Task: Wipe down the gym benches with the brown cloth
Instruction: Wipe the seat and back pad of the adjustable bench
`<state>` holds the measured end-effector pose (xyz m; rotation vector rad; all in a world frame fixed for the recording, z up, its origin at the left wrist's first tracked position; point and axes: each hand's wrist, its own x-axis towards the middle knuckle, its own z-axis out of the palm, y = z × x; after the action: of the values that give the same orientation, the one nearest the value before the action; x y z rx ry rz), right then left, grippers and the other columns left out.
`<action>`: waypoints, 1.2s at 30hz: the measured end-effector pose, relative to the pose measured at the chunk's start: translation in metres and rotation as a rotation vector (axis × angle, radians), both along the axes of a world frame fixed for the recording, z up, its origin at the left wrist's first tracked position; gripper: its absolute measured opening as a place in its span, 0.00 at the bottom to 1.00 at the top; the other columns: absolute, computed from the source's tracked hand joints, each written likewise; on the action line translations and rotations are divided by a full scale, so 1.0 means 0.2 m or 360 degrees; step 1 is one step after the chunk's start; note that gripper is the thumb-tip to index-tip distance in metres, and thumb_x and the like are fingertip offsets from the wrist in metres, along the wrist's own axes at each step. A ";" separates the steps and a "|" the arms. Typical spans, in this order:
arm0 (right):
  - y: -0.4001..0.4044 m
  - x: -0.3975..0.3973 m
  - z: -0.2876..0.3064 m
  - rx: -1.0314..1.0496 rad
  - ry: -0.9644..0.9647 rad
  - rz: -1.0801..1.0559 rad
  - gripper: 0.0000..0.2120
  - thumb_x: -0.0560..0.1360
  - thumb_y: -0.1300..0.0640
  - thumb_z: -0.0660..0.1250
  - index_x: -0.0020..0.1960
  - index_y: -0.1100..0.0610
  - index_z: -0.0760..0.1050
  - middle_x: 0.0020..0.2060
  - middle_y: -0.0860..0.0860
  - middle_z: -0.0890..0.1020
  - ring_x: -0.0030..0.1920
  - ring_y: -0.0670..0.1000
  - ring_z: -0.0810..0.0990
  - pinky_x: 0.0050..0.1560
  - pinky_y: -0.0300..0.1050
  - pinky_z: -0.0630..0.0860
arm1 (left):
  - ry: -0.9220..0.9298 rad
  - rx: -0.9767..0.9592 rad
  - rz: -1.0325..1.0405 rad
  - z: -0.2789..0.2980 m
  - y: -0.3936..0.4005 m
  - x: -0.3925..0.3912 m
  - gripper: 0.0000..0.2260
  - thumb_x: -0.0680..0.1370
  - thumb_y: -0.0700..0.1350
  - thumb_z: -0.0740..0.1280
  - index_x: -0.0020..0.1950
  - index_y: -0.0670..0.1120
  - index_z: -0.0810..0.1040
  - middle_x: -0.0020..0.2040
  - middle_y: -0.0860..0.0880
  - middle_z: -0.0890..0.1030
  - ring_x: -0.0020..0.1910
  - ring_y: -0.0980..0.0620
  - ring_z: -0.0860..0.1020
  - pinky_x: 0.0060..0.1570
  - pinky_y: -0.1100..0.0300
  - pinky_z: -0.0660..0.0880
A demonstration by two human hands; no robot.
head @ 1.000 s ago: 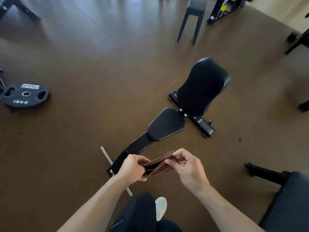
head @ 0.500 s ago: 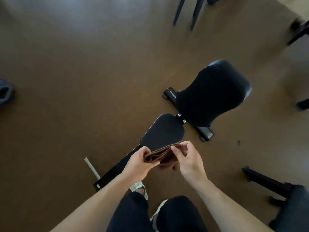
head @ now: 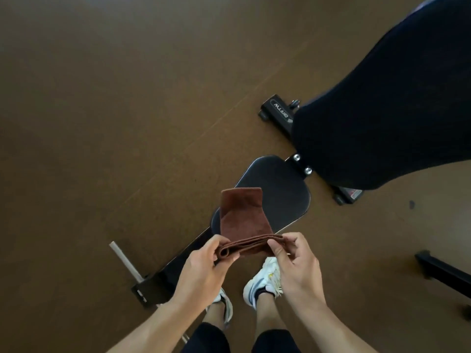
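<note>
Head view: I log the brown cloth point(head: 243, 220) held in the air between both hands, folded into several layers, the stacked edges facing me and a folded flap rising away from me over the seat pad point(head: 277, 197) of the gym bench. The left hand point(head: 201, 271) pinches the rolled left end of the fold, thumb on the near side and fingers curled behind; the right hand point(head: 297, 263) pinches the right end between thumb and forefinger, the remaining fingers loosely bent. My reading is that the cloth is gripped at both ends to keep the layers squared into a compact pad before it goes down on the upholstery; a loose cloth would bunch under a wiping stroke. Both forearms come in from the bottom edge and converge, wrists roughly level, palms turned toward each other. The cloth appears to hang above the near part of the seat pad, not touching it as far as I can tell. The backrest point(head: 387, 103) is inclined and fills the upper right, joined to the seat by a bolted bracket point(head: 302, 165). The bench frame runs down-left to a foot with a pale crossbar point(head: 125, 262). White shoes point(head: 262, 281) stand on the brown floor point(head: 114, 110) just beside the frame. A second dark frame point(head: 444, 272) shows at the right edge. I judge wiping not yet begun; seat pad likely first.
</note>
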<state>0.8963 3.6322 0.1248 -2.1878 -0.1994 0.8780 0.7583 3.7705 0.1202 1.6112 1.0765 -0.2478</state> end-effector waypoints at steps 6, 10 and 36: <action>-0.01 0.05 -0.31 -0.0082 -0.0051 0.0039 0.05 0.80 0.46 0.70 0.48 0.45 0.76 0.42 0.34 0.84 0.45 0.36 0.83 0.42 0.32 0.77 | 0.0056 -0.0251 0.0105 -0.29 -0.03 0.06 0.04 0.81 0.53 0.67 0.48 0.56 0.80 0.39 0.51 0.83 0.36 0.57 0.79 0.39 0.58 0.75; -0.08 0.01 -0.39 -0.0322 0.0243 0.0275 0.09 0.81 0.41 0.67 0.48 0.45 0.74 0.39 0.43 0.87 0.42 0.45 0.86 0.46 0.54 0.82 | 0.0227 -0.0669 -0.0074 -0.32 -0.02 0.06 0.07 0.81 0.51 0.68 0.45 0.53 0.80 0.39 0.54 0.82 0.39 0.58 0.81 0.42 0.63 0.75; 0.30 -0.08 -0.96 -0.0687 -0.0533 0.1133 0.46 0.79 0.24 0.46 0.84 0.50 0.33 0.83 0.50 0.31 0.81 0.54 0.25 0.82 0.62 0.32 | 0.0116 0.0191 0.0364 -0.64 0.17 0.14 0.20 0.84 0.45 0.63 0.75 0.58 0.68 0.69 0.62 0.71 0.71 0.62 0.68 0.72 0.53 0.68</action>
<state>0.8795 3.6930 -0.0670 -2.7081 -1.0912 0.9781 0.7873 3.8049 -0.0075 1.5774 1.3417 -0.0911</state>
